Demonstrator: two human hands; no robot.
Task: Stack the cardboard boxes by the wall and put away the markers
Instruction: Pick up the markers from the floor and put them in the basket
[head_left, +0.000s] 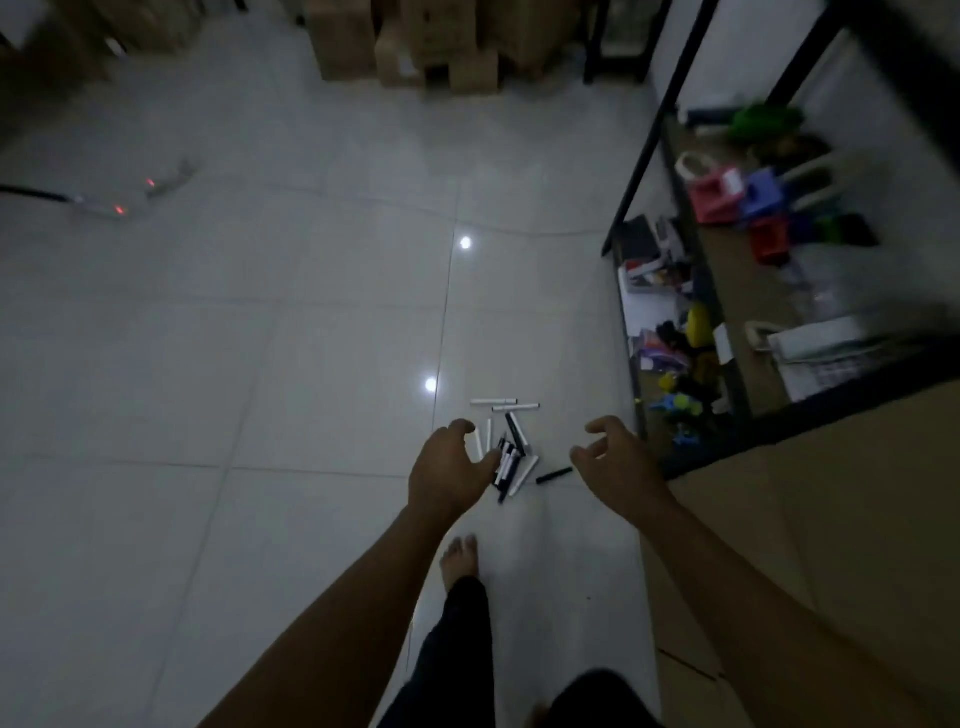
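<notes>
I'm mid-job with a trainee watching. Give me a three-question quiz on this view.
1. True or false: the left hand holds a marker.
2. Where do the markers lie? A) on the shelf B) on the floor between the hands C) in a box
3. Fill in: the cardboard boxes stand at the ___ end of the floor.

Key: 1. False; it and the right hand reach down with curled fingers that grip nothing. 2. B. 3. Far, left of the shelf.

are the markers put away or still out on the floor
Still out: the markers lie scattered on the floor, with neither hand gripping any.
</notes>
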